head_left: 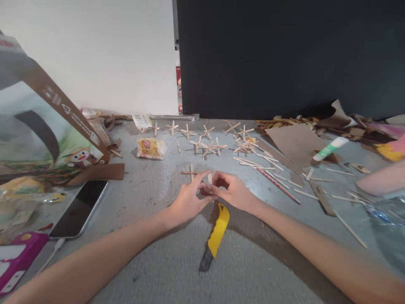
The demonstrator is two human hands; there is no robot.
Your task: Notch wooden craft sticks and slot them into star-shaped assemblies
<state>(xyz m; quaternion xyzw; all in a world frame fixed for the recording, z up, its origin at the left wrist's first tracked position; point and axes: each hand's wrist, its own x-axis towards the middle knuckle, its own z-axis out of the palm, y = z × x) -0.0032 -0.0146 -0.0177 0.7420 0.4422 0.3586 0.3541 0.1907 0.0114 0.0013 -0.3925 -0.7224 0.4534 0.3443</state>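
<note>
Wooden stick (209, 178), short and pale, pinched upright between the fingertips of the left hand (193, 197) and the right hand (230, 191), the two hands meeting above the middle of the grey desk (152, 261). Just beyond the left hand, crossed sticks (191, 172); just nearer than the hands, one yellow cutter (219, 231), lying flat. Farther back, several star-shaped stick pieces (209, 148) and a small yellow packet (150, 149); to the right, loose sticks (286, 180), a red striped pencil (279, 186) and a green-and-white tube (330, 149).
</note>
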